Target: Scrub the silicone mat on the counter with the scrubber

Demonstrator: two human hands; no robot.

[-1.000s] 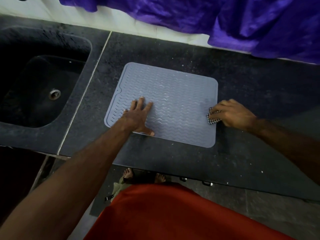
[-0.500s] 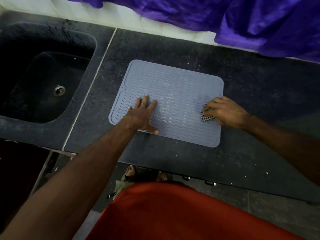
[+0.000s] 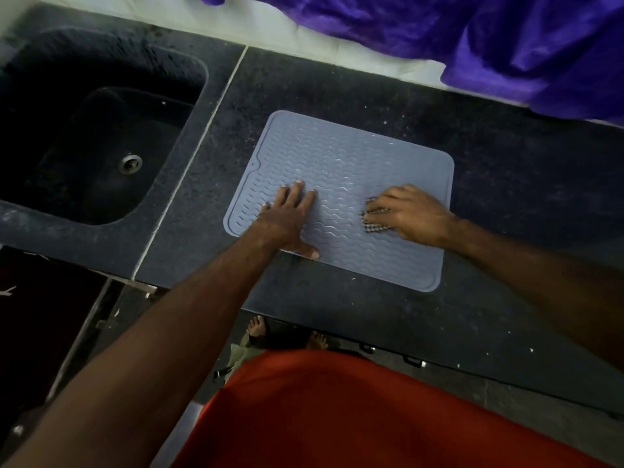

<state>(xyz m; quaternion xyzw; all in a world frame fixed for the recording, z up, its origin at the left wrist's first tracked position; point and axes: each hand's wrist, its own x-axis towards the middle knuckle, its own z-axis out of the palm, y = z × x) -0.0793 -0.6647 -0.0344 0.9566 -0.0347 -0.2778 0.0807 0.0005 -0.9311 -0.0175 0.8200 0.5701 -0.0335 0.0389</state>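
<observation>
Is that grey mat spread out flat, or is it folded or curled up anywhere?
Spread flat. The silicone mat lies open on the counter, all four rounded corners down, with no fold showing. The left hand presses on it.

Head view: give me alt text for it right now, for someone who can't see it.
A person's right hand presses a checkered scrubber onto a grey silicone mat lying flat on a dark counter, while the left hand lies spread flat on the mat's near left part. A dark sink sits to the left, and purple cloth hangs along the back.
</observation>
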